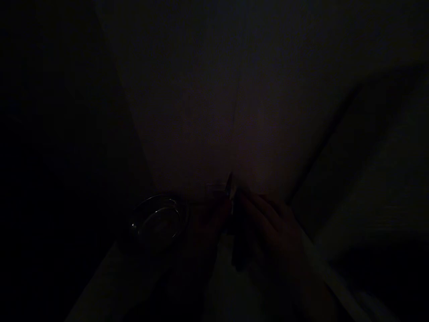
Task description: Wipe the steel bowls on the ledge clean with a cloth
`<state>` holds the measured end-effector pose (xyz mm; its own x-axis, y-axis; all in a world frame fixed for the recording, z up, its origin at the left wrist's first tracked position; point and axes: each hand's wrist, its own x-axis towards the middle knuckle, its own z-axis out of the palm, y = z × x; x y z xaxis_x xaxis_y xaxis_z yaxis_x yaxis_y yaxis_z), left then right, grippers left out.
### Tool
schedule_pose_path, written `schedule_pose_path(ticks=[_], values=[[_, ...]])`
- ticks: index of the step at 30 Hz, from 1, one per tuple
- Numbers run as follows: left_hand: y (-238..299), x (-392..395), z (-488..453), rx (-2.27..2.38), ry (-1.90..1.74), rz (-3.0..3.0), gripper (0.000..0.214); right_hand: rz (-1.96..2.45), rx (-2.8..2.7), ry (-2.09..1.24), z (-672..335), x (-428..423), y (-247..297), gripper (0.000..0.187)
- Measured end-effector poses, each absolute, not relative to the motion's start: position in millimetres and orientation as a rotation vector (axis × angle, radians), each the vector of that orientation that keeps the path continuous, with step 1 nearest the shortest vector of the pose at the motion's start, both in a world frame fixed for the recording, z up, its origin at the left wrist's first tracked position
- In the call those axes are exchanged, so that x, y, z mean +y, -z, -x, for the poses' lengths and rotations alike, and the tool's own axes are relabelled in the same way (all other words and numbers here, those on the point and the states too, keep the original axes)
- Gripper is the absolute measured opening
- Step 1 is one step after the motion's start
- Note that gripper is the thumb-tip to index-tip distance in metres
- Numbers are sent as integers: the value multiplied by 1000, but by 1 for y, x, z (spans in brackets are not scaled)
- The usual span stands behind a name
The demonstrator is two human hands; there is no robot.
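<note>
Through the head camera I had a very dark view. The right hand point(273, 219) came in from the lower right, wrist low, fingers slanting up and leftward. The left hand point(212, 217) was a dim shape across from it. A small object point(229, 182) showed between the hands; I could not tell whether either gripped it. A shiny bowl point(159, 223) sat to their left.

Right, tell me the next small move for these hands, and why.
Probably best to pause both hands until there is more light: the small pointed thing between the left hand and the right hand is too dark to make out, as is the grip on it, and the shiny bowl sits close beside the left hand.
</note>
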<state>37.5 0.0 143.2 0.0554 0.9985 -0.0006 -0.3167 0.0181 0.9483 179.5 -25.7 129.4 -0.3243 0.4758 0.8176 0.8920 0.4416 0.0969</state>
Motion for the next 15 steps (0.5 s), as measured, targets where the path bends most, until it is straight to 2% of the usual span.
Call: schedule_pose_path(ticks=[15], values=[[-140, -1, -38, 954, -1335, -996, 18, 1134, -2006, 743, -177, -27, -130, 36]])
